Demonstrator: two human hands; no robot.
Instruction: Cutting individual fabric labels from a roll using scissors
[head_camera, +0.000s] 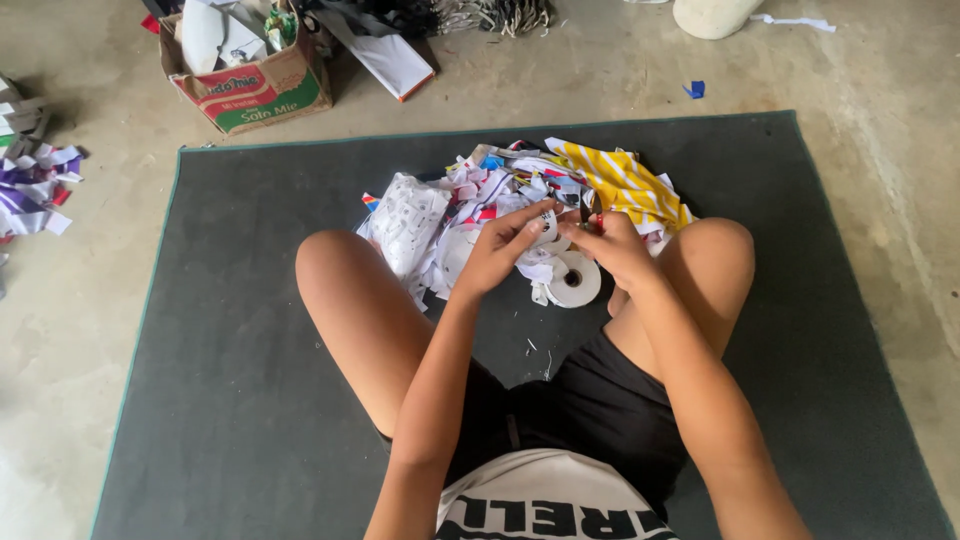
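I sit cross-legged on a dark grey mat (240, 400). My left hand (500, 250) pinches a small white strip of paper or ribbon (548, 228) between thumb and fingers. My right hand (615, 250) is closed around what looks like small scissors (590, 212), held right against the strip. Just below both hands lies a white roll of tape or ribbon (573, 280). Beyond my hands is a heap of white and coloured scraps (470, 200), with a yellow-and-white striped cloth (625, 185) at its right.
A cardboard box (250, 75) stuffed with paper stands off the mat at the back left. More purple and white scraps (35, 180) lie on the concrete floor at far left. A flat white package (385, 55) and a pale rounded object (710, 15) are at the back.
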